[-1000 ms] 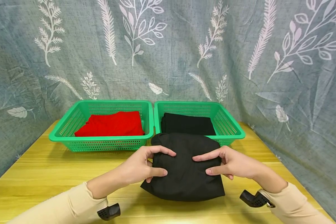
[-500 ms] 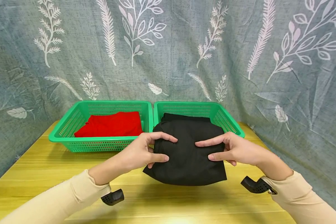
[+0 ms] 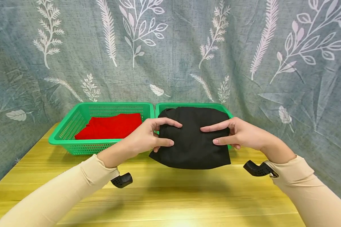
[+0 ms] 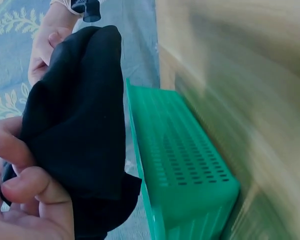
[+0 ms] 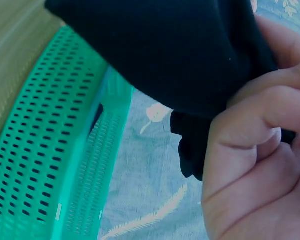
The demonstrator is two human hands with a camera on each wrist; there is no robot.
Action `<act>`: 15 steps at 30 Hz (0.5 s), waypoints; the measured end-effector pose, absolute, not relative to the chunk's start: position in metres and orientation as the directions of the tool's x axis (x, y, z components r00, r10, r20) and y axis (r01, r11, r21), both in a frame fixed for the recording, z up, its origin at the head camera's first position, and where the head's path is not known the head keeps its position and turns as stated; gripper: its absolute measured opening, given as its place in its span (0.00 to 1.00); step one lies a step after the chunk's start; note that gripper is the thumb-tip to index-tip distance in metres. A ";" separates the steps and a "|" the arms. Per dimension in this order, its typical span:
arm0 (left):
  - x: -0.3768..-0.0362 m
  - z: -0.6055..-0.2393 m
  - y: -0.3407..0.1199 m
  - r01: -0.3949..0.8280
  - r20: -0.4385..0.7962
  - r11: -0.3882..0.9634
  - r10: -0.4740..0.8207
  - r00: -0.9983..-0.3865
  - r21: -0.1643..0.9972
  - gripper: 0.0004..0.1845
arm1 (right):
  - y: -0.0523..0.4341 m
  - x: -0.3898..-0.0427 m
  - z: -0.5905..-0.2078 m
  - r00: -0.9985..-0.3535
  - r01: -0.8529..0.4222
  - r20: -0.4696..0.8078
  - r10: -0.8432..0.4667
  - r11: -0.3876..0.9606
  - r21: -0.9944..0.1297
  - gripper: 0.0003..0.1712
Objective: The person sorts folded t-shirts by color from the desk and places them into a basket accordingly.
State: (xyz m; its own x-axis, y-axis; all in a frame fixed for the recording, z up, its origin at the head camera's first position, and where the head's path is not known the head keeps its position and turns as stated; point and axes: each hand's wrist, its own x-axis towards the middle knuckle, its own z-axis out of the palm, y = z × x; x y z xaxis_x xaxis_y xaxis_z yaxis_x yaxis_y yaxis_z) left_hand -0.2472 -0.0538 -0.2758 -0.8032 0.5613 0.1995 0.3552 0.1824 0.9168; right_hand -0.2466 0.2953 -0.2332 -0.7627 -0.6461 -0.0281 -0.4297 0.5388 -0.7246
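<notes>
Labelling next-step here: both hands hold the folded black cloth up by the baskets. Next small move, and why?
Probably ease it forward and down into the right basket. Left hand and right hand hold the folded black cloth lifted over its near rim; the left basket holds red cloth.

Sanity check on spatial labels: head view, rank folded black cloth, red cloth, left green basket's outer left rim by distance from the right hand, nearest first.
1. Folded black cloth: gripped by the right hand at its right edge.
2. Red cloth: inside the left green basket, left of the black cloth.
3. Left green basket's outer left rim: farthest left.
</notes>
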 end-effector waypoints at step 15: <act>-0.291 -0.263 -0.039 0.343 0.206 0.179 0.526 -0.826 0.922 0.25 | 0.303 -0.288 -0.215 -0.828 -0.339 -0.070 -0.556 0.597 -0.727 0.32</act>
